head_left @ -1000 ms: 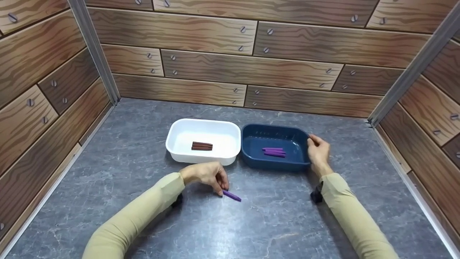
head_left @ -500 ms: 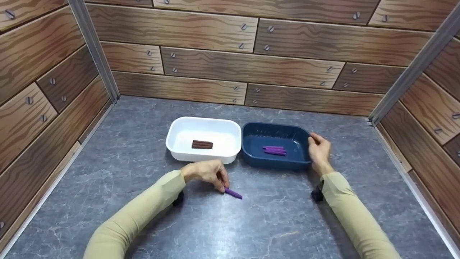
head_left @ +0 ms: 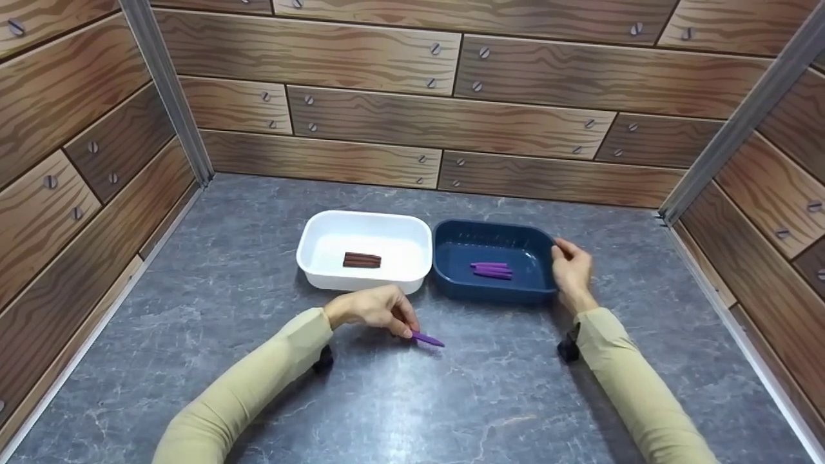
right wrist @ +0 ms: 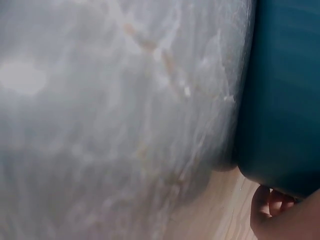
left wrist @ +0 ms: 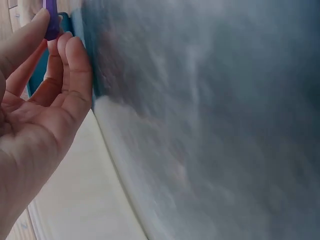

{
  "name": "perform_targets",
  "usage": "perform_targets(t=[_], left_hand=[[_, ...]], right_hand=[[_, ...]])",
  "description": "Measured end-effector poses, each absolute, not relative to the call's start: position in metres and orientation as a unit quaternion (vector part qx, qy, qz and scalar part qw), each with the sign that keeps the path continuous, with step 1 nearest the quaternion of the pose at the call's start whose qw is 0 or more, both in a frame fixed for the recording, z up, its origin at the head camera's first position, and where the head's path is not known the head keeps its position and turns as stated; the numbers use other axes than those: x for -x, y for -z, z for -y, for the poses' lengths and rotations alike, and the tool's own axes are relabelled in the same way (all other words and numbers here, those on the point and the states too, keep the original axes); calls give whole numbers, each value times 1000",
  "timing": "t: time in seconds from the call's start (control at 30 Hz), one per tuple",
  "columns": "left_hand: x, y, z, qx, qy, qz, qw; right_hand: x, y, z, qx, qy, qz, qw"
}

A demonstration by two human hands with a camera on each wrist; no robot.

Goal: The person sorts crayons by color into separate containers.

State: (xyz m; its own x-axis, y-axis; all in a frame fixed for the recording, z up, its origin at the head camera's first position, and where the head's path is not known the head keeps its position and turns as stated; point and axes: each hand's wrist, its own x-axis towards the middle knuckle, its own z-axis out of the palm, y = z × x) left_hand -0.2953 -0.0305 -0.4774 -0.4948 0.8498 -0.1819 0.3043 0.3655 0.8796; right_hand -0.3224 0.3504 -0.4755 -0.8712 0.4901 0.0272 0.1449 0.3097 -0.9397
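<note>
Between thumb and fingertips my left hand point(head_left: 376, 308) pinches a slim purple stick point(head_left: 428, 339) with a tapered end, just above the table. In the left wrist view the stick point(left wrist: 51, 20) points up from the fingertips. My right hand point(head_left: 572, 276) grips the right end of a dark blue container point(head_left: 496, 296), thumb at the rim; in the right wrist view its fingers point(right wrist: 261, 207) curl against the outer wall. Several purple sticks point(head_left: 492, 270) lie together inside the blue container. A white container point(head_left: 361, 282) touches it on the left, with a few brown sticks point(head_left: 362, 260) lying side by side.
The grey marbled tabletop point(head_left: 412, 412) is bounded by a wood-patterned back wall point(head_left: 361, 116) and side walls, with metal posts point(head_left: 169, 96) in the corners. Black wrist-camera mounts point(head_left: 568, 348) sit under both sleeves.
My left hand has lifted the purple stick off the table and moved it slightly right and away from me. The right hand keeps its hold on the blue container.
</note>
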Motion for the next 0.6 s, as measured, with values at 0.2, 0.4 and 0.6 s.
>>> perform_targets(t=[0.2,0.4,0.6], left_hand=[[294,474,26,-377,-430,-752,327],[292,465,20,-384,-432,-757,304],[290,455,13,-390,-439,-758,285]], right_hand=[[323,477,-350,202,-556,791,156],[323,475,-349,200,-561,788,158],[322,474,-348,205,-559,790,147]])
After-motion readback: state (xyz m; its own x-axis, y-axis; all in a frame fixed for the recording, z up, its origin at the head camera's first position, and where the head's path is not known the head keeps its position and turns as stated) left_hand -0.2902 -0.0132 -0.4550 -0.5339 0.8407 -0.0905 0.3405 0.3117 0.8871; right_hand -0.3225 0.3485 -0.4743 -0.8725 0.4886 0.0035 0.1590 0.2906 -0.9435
